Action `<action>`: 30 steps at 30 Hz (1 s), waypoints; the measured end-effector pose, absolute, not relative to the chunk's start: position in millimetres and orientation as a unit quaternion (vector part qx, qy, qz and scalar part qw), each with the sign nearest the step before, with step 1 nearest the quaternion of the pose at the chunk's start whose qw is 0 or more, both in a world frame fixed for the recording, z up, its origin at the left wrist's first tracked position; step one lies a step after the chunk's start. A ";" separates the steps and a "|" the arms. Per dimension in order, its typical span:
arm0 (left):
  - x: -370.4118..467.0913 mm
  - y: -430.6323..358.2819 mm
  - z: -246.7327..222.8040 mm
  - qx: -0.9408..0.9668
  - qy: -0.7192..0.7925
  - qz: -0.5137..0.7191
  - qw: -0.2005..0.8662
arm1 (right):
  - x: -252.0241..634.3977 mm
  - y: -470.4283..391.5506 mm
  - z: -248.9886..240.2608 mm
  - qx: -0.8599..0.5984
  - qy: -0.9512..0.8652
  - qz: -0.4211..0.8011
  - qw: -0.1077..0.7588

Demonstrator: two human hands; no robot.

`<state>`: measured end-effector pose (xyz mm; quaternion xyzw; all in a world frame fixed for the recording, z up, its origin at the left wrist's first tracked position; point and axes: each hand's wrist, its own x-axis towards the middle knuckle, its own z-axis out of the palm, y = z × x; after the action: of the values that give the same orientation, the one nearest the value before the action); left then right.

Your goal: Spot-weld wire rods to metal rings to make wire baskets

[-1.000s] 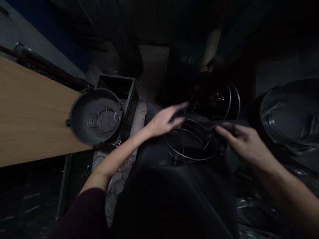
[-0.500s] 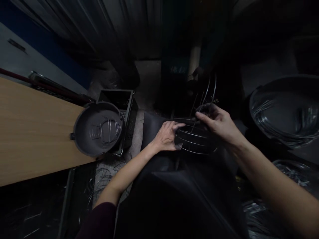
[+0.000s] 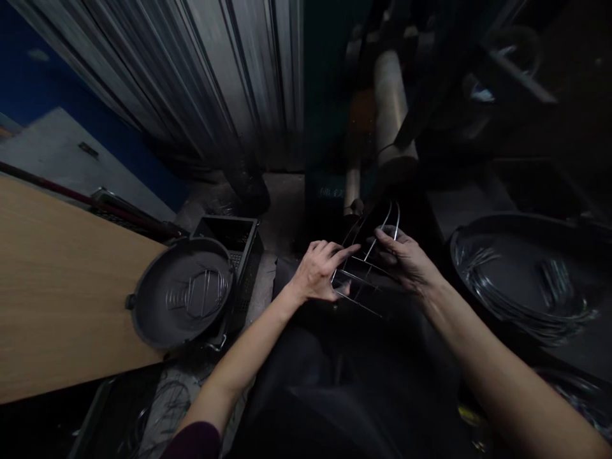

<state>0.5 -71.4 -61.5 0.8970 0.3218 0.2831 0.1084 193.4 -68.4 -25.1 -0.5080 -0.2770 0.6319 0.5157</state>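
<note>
A wire frame (image 3: 367,279) of thin bright rods, some curved, hangs over the dark-covered lap in front of a machine. My left hand (image 3: 321,271) grips its left side, with thumb and forefinger around the rods. My right hand (image 3: 400,255) pinches the frame's upper right part, where two curved wires rise beside the fingertips. The frame's lower right part fades into shadow.
At left, a round dark basin (image 3: 184,293) holding wire pieces overlaps a wooden board (image 3: 71,287) and a black crate (image 3: 248,274). A machine with a pale cylinder (image 3: 391,102) stands ahead. Another large basin (image 3: 521,223) at right holds many curved wires.
The view has tilted up, showing more of the machine and the corrugated wall. The wire frame has turned and slants down to the right, still in both hands.
</note>
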 end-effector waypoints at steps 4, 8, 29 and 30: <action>4.6 -57.6 -54.3 0.886 0.328 0.297 0.143 | 198.8 -51.0 -18.0 -0.508 -0.268 0.659 0.485; 8.6 -48.8 -53.5 0.862 0.336 0.340 0.171 | 199.5 -36.6 -4.6 -0.519 -0.303 0.647 0.469; 20.2 5.1 -54.3 0.829 0.304 0.413 0.222 | 206.4 7.9 -16.3 -0.539 -0.353 0.579 0.500; 20.6 6.8 -53.2 0.833 0.300 0.409 0.221 | 208.0 9.2 -18.2 -0.538 -0.354 0.581 0.499</action>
<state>20.6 6.8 -53.2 0.8326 0.3002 0.4094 0.2215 208.0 9.2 -18.2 -0.5377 -0.3537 0.5807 0.4985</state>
